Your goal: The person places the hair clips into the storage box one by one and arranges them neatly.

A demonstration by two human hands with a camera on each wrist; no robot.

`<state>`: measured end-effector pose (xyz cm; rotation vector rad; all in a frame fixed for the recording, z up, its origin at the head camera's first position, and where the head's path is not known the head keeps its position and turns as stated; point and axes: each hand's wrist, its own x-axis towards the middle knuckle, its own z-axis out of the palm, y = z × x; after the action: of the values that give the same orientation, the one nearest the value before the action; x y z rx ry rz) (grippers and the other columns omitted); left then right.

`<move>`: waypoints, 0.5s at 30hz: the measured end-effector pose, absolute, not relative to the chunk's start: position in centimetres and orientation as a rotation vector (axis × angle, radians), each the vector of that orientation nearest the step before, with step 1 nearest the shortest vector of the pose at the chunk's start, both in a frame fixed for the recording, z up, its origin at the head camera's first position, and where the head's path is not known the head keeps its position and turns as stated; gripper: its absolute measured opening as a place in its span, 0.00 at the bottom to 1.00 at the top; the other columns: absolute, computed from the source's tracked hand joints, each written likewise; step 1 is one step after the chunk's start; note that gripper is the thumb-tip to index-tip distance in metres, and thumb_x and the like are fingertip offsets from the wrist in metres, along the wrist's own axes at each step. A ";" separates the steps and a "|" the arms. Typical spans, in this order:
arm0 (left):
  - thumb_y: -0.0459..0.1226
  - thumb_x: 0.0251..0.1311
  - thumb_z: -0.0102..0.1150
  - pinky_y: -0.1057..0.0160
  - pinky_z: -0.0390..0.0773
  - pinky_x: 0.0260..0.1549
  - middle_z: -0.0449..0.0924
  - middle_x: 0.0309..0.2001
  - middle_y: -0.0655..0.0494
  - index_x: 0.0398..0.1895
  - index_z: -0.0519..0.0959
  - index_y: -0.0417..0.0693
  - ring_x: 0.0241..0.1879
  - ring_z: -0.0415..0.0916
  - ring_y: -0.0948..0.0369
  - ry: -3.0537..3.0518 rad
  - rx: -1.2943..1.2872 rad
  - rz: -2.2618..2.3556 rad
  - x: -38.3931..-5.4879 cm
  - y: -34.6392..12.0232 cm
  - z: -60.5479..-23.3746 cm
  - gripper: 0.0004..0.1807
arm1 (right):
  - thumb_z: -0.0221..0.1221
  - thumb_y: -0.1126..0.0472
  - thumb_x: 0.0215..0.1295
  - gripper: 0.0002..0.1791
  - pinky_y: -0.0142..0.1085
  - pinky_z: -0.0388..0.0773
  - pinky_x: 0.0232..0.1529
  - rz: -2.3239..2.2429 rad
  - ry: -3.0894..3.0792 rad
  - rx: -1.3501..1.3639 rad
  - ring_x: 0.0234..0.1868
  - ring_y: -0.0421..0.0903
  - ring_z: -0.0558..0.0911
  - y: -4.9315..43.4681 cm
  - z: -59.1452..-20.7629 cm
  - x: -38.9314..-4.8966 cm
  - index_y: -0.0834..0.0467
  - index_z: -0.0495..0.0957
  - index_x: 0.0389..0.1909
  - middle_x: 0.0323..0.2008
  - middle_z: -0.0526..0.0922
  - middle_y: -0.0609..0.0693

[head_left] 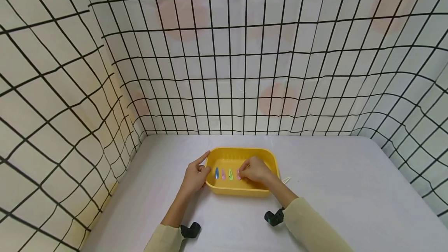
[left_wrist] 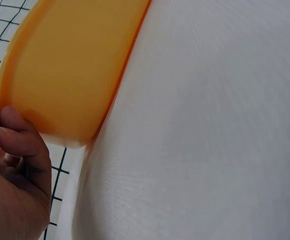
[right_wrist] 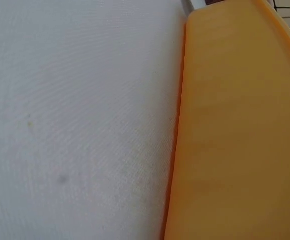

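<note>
A yellow tray (head_left: 238, 192) stands on the white table. My left hand (head_left: 194, 176) grips its left end, thumb at the rim and index finger stretched along the edge. In the left wrist view, the other fingers (left_wrist: 27, 145) curl against the tray's outer wall (left_wrist: 75, 65). Inside the tray lie, in a row, a blue hair clip (head_left: 217, 173), a pink hair clip (head_left: 223, 174) and a light green hair clip (head_left: 230, 174). To their right, my right hand (head_left: 256, 169) pinches another pink hair clip (head_left: 238, 174) at the tray floor. The right wrist view shows only tray wall and table.
A white hair clip (head_left: 286, 180) lies on the table just outside the tray's right end, near my right forearm. Black grid netting (head_left: 245, 77) over pale cloth rises behind the table and on both sides. Each wrist carries a small black camera (head_left: 274, 217).
</note>
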<state>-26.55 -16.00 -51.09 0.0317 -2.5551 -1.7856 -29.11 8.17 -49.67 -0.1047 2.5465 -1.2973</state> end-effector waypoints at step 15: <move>0.35 0.64 0.58 0.71 0.66 0.10 0.63 0.15 0.59 0.74 0.72 0.66 0.09 0.60 0.62 -2.566 0.084 -1.756 -26.7 -15.8 -51.1 0.34 | 0.72 0.62 0.59 0.06 0.29 0.75 0.24 -1.315 2.558 -0.121 0.22 0.44 0.79 8.4 -49.4 -29.0 0.60 0.86 0.32 0.23 0.84 0.50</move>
<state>-26.66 -15.80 -51.06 0.0839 -2.5664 -1.7558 -29.03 8.37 -49.41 -0.1207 2.5577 -1.3148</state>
